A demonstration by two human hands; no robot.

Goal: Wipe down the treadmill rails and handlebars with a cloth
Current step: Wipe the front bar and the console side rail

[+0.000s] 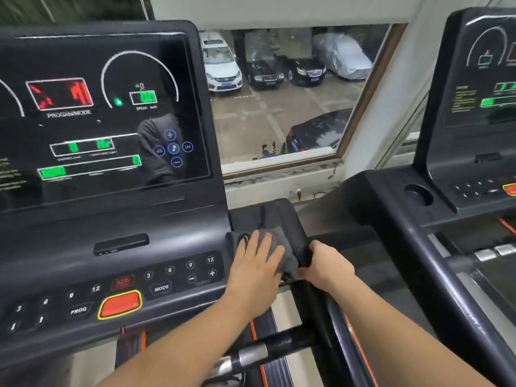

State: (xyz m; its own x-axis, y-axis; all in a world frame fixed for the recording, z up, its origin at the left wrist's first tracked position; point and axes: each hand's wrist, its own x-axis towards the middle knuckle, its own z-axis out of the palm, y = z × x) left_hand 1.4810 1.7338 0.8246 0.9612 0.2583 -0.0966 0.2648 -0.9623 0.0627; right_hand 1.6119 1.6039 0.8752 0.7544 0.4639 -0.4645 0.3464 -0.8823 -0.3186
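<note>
Pressing down flat with the left hand [255,265], fingers straight and spread, right on top of the grey cloth [282,247]. Sitting at the right-hand end of the console [167,241], that cloth, draped over the right edge and hanging a little way down the side. Half covering a round cup holder [242,239] just off the fingertips.

Clamping on from the other side with the right hand [328,263], fingers curled over the console's right edge, thumb tucked against the cloth's lower corner. Hard to say whether pinching cloth there as well.

Tight on the left: the speed keypad [195,270] just beside the left hand. Farther along the near edge, the red stop button [120,304], well apart. A bare strip of console top beyond the cloth, open up to the far edge.

Below the wrists, a short handlebar [268,350] with a metal pad, reaching out from the side rail [326,325] under the right hand. Off to the right, only a narrow gap before the neighbouring treadmill [405,224]. Up behind, the lit display [97,107], then the window [279,107] past the console's far right corner.
</note>
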